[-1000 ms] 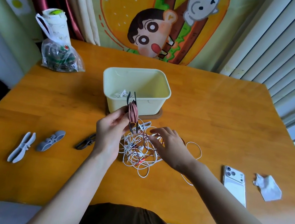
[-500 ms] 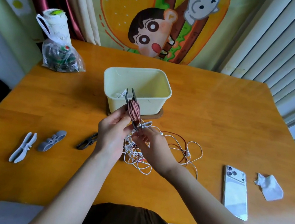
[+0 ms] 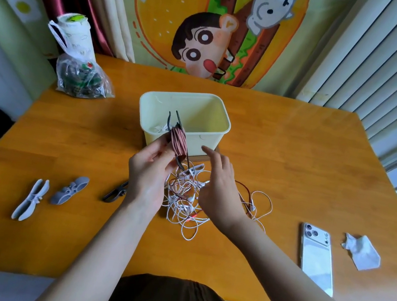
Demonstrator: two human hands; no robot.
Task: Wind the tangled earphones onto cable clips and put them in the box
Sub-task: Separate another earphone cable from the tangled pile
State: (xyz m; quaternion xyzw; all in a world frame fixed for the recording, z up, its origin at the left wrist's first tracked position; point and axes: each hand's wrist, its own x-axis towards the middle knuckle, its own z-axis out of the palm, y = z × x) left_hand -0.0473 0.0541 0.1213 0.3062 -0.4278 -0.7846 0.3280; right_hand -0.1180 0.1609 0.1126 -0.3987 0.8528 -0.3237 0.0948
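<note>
My left hand (image 3: 149,168) grips a dark cable clip wound with reddish-brown cord (image 3: 179,141), held upright just in front of the pale yellow box (image 3: 219,130). My right hand (image 3: 217,185) hovers beside the clip with the index finger stretched out; whether it holds a cord I cannot tell. Under both hands lies a tangle of white and dark red earphones (image 3: 188,201). White wound earphones (image 3: 158,128) lie inside the box. A white clip (image 3: 195,170) sits in the tangle.
Two grey cable clips (image 3: 31,199) (image 3: 69,190) lie at the left, a dark clip (image 3: 115,192) beside my left wrist. A phone (image 3: 316,256) and crumpled tissue (image 3: 361,252) sit at the right. A plastic bag (image 3: 80,76) stands at the back left.
My right hand has risen from the tangle to beside the clip, its index finger now extended. The clip stays upright in my left hand.
</note>
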